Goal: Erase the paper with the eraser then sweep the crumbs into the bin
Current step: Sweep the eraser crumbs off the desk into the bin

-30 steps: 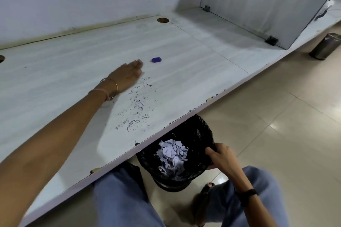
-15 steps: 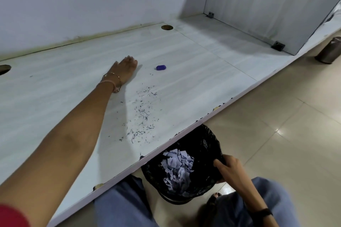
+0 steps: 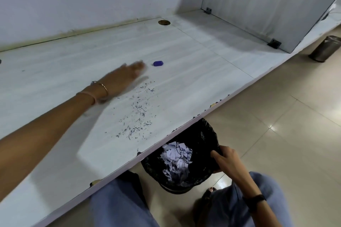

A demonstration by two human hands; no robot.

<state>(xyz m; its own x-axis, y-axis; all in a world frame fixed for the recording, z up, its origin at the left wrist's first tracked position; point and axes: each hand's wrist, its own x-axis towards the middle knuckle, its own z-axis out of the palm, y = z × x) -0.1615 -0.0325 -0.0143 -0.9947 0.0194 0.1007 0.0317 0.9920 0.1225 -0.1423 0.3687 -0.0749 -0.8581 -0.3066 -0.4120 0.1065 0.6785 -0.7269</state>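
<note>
On desk, crumbs point(image 3: 137, 114) trail from left hand point(image 3: 120, 79), fingers flat together w/ blur, toward edge over bin point(image 3: 208, 134); right hand point(image 3: 226, 158) grips bin rim.

A single head-worn camera looks forward and steeply down from above the seated person's lap. It faces the white counter point(image 3: 184, 72), whose front edge runs diagonally from lower left to upper right. The wide lens bends the edges of the picture. The wall lies at the top, the tiled floor point(image 3: 276, 125) at right. The knees and the bin point(image 3: 184, 153) sit closest, at the bottom; the far divider point(image 3: 258, 5) stands well off.
</note>
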